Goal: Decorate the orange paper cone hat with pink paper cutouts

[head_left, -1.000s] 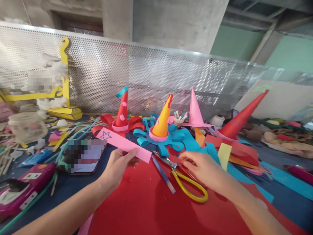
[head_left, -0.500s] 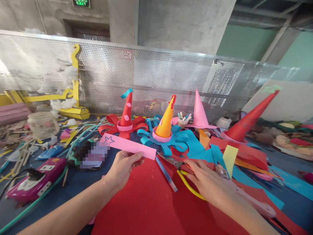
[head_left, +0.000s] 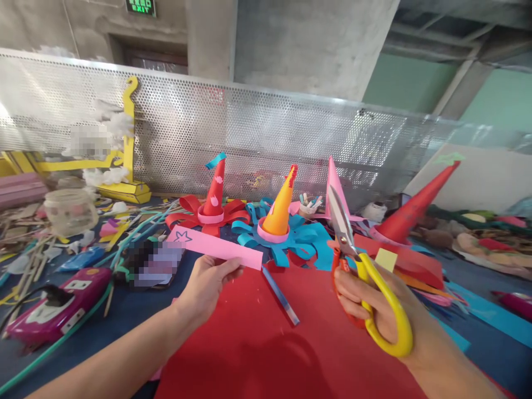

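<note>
My left hand (head_left: 211,285) pinches the lower edge of a pink paper strip (head_left: 220,248) near its right end. A star outline is drawn in dark ink at the strip's left end. Raised at the right, my right hand (head_left: 369,305) grips a pair of scissors (head_left: 344,224) with one yellow and one red handle. Their blades point up and look nearly closed, apart from the strip. Between my hands a blue pen (head_left: 281,296) lies on a large red paper sheet (head_left: 241,343).
Behind the sheet stand a red paper cone (head_left: 214,191), an orange cone (head_left: 277,213) and a pink cone (head_left: 334,191). A purple power strip (head_left: 62,305), a phone (head_left: 162,266) and a glass jar (head_left: 70,210) sit at left. A perforated metal panel (head_left: 178,127) runs along the back.
My right hand has picked the scissors up off the table and lifted them, blades now upward. My left hand keeps the pink strip almost in the same place.
</note>
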The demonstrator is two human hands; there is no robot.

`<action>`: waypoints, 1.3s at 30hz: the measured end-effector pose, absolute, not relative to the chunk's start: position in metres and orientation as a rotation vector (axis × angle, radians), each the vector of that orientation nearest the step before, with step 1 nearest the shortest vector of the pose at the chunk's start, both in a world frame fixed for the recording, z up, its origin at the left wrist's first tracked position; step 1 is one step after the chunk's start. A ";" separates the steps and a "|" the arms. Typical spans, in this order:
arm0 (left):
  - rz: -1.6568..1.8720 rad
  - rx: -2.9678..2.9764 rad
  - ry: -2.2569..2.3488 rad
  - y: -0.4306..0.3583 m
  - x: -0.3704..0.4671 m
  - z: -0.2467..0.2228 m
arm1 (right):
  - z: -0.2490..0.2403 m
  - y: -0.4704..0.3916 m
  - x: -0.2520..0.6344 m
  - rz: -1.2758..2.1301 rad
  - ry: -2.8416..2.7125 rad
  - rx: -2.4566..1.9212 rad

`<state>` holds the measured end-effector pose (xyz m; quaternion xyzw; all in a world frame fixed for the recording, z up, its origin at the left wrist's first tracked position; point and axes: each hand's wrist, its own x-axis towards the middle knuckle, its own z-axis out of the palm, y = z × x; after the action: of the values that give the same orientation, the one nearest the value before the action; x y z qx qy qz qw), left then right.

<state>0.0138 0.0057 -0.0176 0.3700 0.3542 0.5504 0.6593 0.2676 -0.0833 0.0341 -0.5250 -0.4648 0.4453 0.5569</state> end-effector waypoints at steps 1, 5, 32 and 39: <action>1.237 0.859 0.803 0.005 0.014 -0.018 | 0.033 -0.079 0.264 1.066 -1.085 -1.195; 1.103 0.971 0.863 0.002 0.012 -0.015 | 0.031 -0.069 0.257 0.859 -1.324 -1.350; 1.335 1.779 1.156 0.139 0.127 0.035 | -0.033 -0.079 0.273 0.220 -2.139 -1.917; 1.161 1.787 0.939 0.182 0.163 0.050 | -0.038 -0.075 0.274 0.229 -2.184 -1.940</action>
<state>0.1630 0.1817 0.0496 0.7048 0.3702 0.4580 0.3955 0.2738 -0.0750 -0.0382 -0.6583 -0.7412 0.0776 0.1058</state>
